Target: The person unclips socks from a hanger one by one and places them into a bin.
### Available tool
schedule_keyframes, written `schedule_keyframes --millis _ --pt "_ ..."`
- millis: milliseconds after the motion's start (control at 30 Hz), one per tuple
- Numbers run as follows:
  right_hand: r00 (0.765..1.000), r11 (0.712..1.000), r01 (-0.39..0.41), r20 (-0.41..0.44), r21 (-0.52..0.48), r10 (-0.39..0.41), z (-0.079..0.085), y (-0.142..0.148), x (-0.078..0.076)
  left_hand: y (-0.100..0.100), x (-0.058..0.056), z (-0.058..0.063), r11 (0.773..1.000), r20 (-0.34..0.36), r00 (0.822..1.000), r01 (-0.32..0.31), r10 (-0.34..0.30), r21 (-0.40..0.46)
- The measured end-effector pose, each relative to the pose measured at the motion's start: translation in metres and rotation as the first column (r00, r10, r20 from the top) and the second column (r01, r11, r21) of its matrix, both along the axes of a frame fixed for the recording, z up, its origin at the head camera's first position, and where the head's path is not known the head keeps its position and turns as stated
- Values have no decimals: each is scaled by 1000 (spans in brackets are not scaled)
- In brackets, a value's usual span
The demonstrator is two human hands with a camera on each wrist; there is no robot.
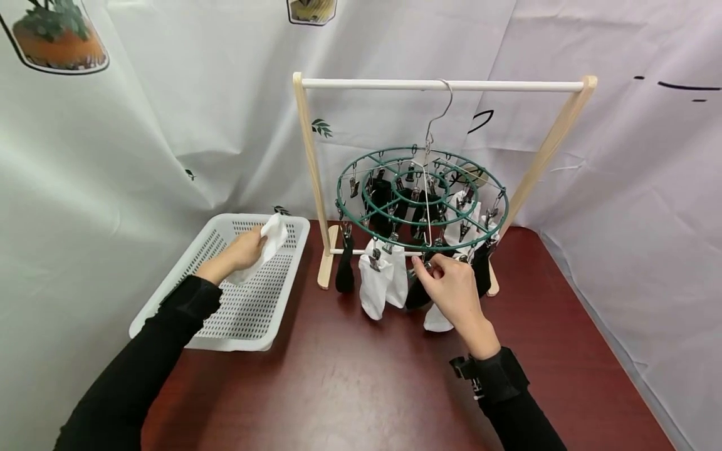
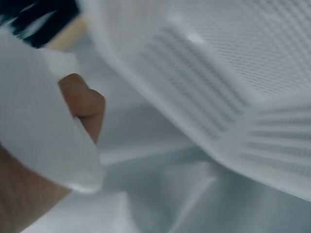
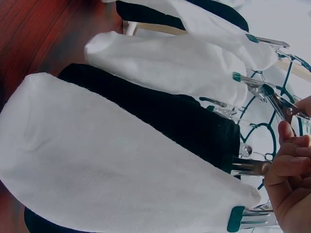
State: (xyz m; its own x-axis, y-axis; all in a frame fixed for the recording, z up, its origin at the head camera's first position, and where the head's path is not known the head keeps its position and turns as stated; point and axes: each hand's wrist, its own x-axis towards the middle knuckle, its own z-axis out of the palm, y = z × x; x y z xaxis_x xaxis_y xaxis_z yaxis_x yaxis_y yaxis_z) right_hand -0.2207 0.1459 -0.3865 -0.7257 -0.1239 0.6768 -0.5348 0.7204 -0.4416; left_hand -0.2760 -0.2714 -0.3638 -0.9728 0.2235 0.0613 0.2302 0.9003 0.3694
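Observation:
My left hand point(image 1: 244, 248) grips a white sock point(image 1: 274, 236) above the white plastic basket point(image 1: 245, 313). In the left wrist view, the sock covers much of that hand. At the front of the green round drying hanger point(image 1: 366, 220), my right hand point(image 1: 454, 291) pinches a metal clip point(image 3: 278, 103) between thumb and fingers. White socks point(image 3: 121, 155) and black socks point(image 3: 165, 116) hang from clips close by it. Another white sock point(image 1: 376, 289) hangs left of the right hand, and a black sock point(image 1: 345, 269) hangs at the hanger's left edge.
A wooden rack point(image 1: 309, 150) with a white top bar point(image 1: 366, 84) stands at the back, and the hanger's metal hook point(image 1: 445, 106) loops over this bar. The dark red table point(image 1: 361, 388) reaches toward me. A pale printed cloth point(image 1: 214, 94) hangs behind everything.

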Motion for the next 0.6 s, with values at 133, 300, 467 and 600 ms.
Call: schedule_keyframes --millis 133,300,467,600 --pt "1000 1000 6 -13 -3 -6 -1 -2 1 -18 -20 -32 998 82 996 41 -37 -41" --pt "999 1000 20 -42 -3 -20 -1 -6 3 -32 -32 -62 994 229 973 17 7 -105" --pt "998 999 37 -50 -2 -38 0 -7 4 -34 -40 -74 987 353 933 -17 73 -160" --pt "998 999 44 -53 3 -44 0 -8 4 -32 -45 -83 982 406 908 -25 101 -190"
